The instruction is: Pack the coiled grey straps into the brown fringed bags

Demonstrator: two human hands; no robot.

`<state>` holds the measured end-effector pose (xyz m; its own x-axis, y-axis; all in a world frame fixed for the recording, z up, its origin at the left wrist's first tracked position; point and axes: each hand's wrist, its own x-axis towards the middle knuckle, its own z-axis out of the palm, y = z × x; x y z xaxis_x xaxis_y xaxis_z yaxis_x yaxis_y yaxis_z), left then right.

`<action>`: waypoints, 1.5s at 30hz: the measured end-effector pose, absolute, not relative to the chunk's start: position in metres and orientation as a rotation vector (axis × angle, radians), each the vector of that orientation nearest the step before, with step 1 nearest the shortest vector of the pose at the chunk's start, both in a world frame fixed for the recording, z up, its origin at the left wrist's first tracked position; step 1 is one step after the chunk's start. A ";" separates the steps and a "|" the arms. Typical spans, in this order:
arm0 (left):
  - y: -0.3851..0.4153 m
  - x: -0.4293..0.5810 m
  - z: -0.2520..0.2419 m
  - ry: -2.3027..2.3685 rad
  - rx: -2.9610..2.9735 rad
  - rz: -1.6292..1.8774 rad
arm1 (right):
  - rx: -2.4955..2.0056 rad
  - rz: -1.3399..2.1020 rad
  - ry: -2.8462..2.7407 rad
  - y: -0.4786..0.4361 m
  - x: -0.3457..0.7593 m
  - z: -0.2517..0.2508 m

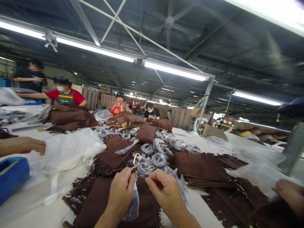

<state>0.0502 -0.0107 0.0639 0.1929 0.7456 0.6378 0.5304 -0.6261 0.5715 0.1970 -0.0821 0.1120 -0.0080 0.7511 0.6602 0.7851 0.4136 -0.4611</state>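
Heap of plastic-wrapped coils (pixel 156 152) sits mid-table (pixel 35 205). Left of heap: crumpled white plastic bags (pixel 68 148), then a blue bin (pixel 11 175). Behind-left of heap: stack of brown fringed pieces (pixel 71 118), with a person in red shirt and green apron (pixel 66 95) just past it. Right of heap: flat brown suede panels (pixel 201 166). Beyond heap: person in red apron (pixel 118 107). Above heap: tube light (pixel 174 70), ceiling fan (pixel 169 22).

My left hand (pixel 122 190) covers the base of the gold metal snap clasp (pixel 136 160) it pinches; what my right hand (pixel 163 186) nips is too small for me to tell. The blue plastic box (pixel 11 177) and a co-worker's hand (pixel 288 193) run off the edges.
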 end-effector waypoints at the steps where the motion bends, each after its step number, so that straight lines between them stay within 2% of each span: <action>1: -0.011 0.051 0.064 1.220 2.234 1.397 | -1.337 -0.041 -1.751 -0.083 0.197 0.112; 12: -0.013 0.055 0.059 1.135 2.306 1.367 | -1.391 0.085 -1.663 -0.071 0.199 0.109; 18: -0.022 0.066 0.053 1.000 2.420 1.318 | -1.210 0.771 -1.458 -0.053 0.199 0.092; 20: -0.025 0.069 0.053 0.897 2.342 1.271 | -1.126 0.873 -1.441 -0.051 0.201 0.086; 26: -0.025 0.067 0.065 0.556 1.860 1.101 | -1.166 0.845 -1.468 -0.064 0.220 0.077; 32: -0.030 0.066 0.086 0.784 2.269 1.184 | -1.230 0.691 -1.458 -0.074 0.231 0.084; 37: -0.023 0.073 0.084 0.760 2.008 1.100 | -1.280 0.578 -1.544 -0.075 0.230 0.089; 40: -0.017 0.068 0.075 0.759 2.001 1.065 | -1.229 0.632 -1.528 -0.076 0.234 0.086; 45: -0.019 0.060 0.075 0.712 2.392 0.861 | -1.173 0.694 -1.521 -0.075 0.244 0.076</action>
